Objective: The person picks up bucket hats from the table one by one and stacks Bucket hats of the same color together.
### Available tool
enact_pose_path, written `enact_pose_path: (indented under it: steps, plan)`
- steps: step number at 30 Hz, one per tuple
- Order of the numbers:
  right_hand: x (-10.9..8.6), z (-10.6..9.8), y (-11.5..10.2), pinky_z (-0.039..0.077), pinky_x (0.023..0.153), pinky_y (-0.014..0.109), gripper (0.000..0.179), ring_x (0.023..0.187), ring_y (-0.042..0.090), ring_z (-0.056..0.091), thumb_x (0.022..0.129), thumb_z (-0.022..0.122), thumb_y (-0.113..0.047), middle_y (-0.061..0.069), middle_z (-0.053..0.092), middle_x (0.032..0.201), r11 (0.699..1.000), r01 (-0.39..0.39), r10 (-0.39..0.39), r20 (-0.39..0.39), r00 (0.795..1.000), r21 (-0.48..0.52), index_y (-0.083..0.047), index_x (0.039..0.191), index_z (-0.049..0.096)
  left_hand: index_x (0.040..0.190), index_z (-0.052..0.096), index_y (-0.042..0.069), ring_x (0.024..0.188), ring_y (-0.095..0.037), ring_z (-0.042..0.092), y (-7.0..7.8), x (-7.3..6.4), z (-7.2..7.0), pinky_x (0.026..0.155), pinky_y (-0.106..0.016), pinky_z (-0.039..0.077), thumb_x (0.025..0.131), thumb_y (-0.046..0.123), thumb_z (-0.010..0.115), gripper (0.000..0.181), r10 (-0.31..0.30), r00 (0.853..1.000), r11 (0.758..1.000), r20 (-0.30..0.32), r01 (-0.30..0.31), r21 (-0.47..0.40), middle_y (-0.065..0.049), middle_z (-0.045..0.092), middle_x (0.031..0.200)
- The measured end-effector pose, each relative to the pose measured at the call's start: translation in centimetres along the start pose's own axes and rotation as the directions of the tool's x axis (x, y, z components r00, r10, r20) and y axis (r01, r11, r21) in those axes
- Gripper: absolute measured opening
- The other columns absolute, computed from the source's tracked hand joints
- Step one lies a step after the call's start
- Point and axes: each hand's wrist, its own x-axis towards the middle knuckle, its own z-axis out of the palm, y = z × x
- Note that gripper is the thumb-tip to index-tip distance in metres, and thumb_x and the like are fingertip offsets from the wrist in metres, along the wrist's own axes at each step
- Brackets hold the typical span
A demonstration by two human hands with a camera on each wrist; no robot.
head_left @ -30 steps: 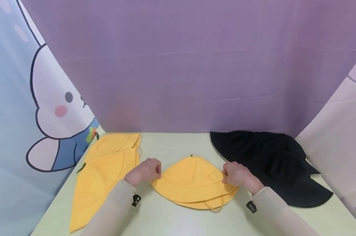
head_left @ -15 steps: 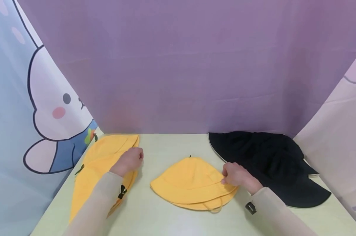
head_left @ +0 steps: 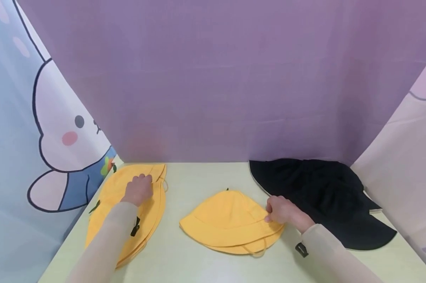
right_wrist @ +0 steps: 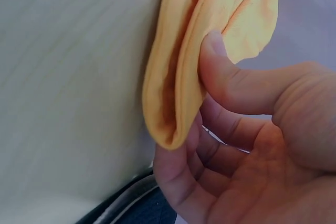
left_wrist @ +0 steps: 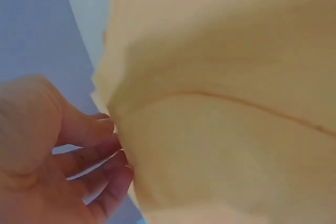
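Note:
A folded yellow bucket hat (head_left: 227,214) lies in the middle of the table, a cord loop at its lower brim. My right hand (head_left: 287,212) holds its right end; in the right wrist view, the thumb presses one side of the yellow brim (right_wrist: 181,77) and the fingers lie under the other. My left hand (head_left: 138,189) is over the two overlapping yellow hats (head_left: 110,196) at the left. From the left wrist, its thumb and fingers meet at the edge of a yellow hat (left_wrist: 220,145), pinching the cloth; the fingertips are partly hidden.
A black hat (head_left: 315,196) lies flat at the right, just beyond my right hand. The pale table (head_left: 198,177) backs onto a purple curtain (head_left: 213,78). A rabbit-print cloth (head_left: 71,157) hangs along the left side.
My left hand has let go of the middle hat and moved left onto the left yellow hats, whose front brim now lies differently. The right hand stays at the middle hat.

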Motion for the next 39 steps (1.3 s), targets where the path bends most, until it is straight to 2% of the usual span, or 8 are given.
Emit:
enact_pose_path:
  steps: [4, 9, 20, 24, 28, 33, 36, 39]
  plan:
    - [0.0, 0.2, 0.1, 0.040, 0.062, 0.032, 0.030, 0.068, 0.020, 0.050, 0.080, 0.087, -0.017, 0.004, 0.051, 0.075, 1.000, -0.004, 0.004, -0.001, 1.000, 0.007, -0.011, 0.080, 0.058, 0.108, 0.061, -0.003, 0.098, -0.046, 0.053, -1.1, -0.1, 0.7, 0.084, -0.064, 0.044, 0.093, 0.000, 0.053, 0.017, -0.006, 1.000, 1.000, 0.016, 0.007, -0.007, -0.023, 0.057, 0.102]
    - [0.1, 0.3, 0.1, 0.041, 0.061, 0.032, 0.029, 0.067, 0.021, 0.050, 0.080, 0.086, -0.015, 0.005, 0.051, 0.074, 1.000, 0.001, -0.001, -0.003, 1.000, 0.025, -0.010, 0.081, 0.058, 0.108, 0.060, 0.000, 0.095, -0.041, 0.051, -1.4, 0.0, 0.9, 0.080, -0.060, 0.044, 0.092, 0.000, 0.054, 0.017, 0.018, 1.000, 0.999, -0.001, -0.018, -0.044, -0.019, 0.054, 0.100]
    - [0.2, 0.5, 0.3, 0.040, 0.061, 0.032, 0.029, 0.067, 0.020, 0.050, 0.081, 0.086, -0.016, 0.005, 0.051, 0.075, 1.000, 0.003, -0.003, -0.006, 1.000, 0.026, -0.010, 0.081, 0.058, 0.109, 0.060, 0.002, 0.094, -0.036, 0.047, 1.2, -0.3, -0.8, 0.076, -0.048, 0.046, 0.088, -0.004, 0.060, 0.022, 0.080, 0.996, 0.995, -0.035, -0.082, -0.064, -0.015, 0.053, 0.102]
    - [0.1, 0.5, 0.3, 0.040, 0.061, 0.032, 0.029, 0.067, 0.020, 0.050, 0.081, 0.085, -0.016, 0.005, 0.050, 0.075, 1.000, 0.004, -0.004, -0.005, 1.000, 0.029, -0.010, 0.081, 0.057, 0.103, 0.061, 0.006, 0.090, -0.034, 0.049, 2.1, -0.7, -1.2, 0.073, -0.047, 0.046, 0.086, -0.006, 0.059, 0.021, 0.136, 0.989, 0.988, -0.066, -0.140, -0.071, -0.011, 0.053, 0.097]
    - [-0.1, 0.4, 0.3, 0.040, 0.061, 0.032, 0.029, 0.067, 0.020, 0.049, 0.081, 0.085, -0.015, 0.005, 0.050, 0.075, 1.000, 0.011, -0.010, -0.011, 1.000, 0.029, -0.010, 0.081, 0.057, 0.094, 0.061, 0.009, 0.085, -0.030, 0.050, 2.7, -0.8, -1.4, 0.075, -0.047, 0.047, 0.085, -0.011, 0.057, 0.023, 0.237, 0.964, 0.959, -0.121, -0.252, -0.127, -0.007, 0.054, 0.091]
    - [-0.2, 0.3, 0.2, 0.040, 0.061, 0.032, 0.028, 0.068, 0.020, 0.049, 0.082, 0.085, -0.014, 0.005, 0.050, 0.075, 0.999, 0.013, -0.012, -0.014, 1.000, 0.032, -0.010, 0.081, 0.057, 0.086, 0.060, 0.011, 0.083, -0.025, 0.053, 3.4, -0.7, -1.3, 0.080, -0.047, 0.049, 0.081, -0.018, 0.057, 0.030, 0.366, 0.910, 0.899, -0.196, -0.400, -0.180, -0.004, 0.056, 0.087]
    - [-0.3, 0.3, 0.2, 0.040, 0.061, 0.032, 0.028, 0.067, 0.020, 0.049, 0.082, 0.084, -0.013, 0.004, 0.050, 0.076, 0.999, 0.017, -0.017, -0.013, 1.000, 0.035, -0.010, 0.081, 0.057, 0.084, 0.061, 0.012, 0.083, -0.025, 0.055, 4.0, -0.6, -1.3, 0.080, -0.047, 0.049, 0.079, -0.021, 0.057, 0.033, 0.420, 0.881, 0.860, -0.217, -0.463, -0.213, -0.002, 0.057, 0.085]
    - [-0.3, 0.3, 0.2, 0.040, 0.061, 0.032, 0.026, 0.067, 0.020, 0.049, 0.083, 0.083, -0.012, 0.004, 0.050, 0.076, 0.999, 0.020, -0.019, -0.010, 1.000, 0.040, -0.010, 0.082, 0.057, 0.084, 0.062, 0.011, 0.082, -0.024, 0.055, 4.9, -0.7, -1.4, 0.080, -0.045, 0.049, 0.079, -0.022, 0.056, 0.034, 0.461, 0.861, 0.830, -0.214, -0.504, -0.240, -0.001, 0.057, 0.084]
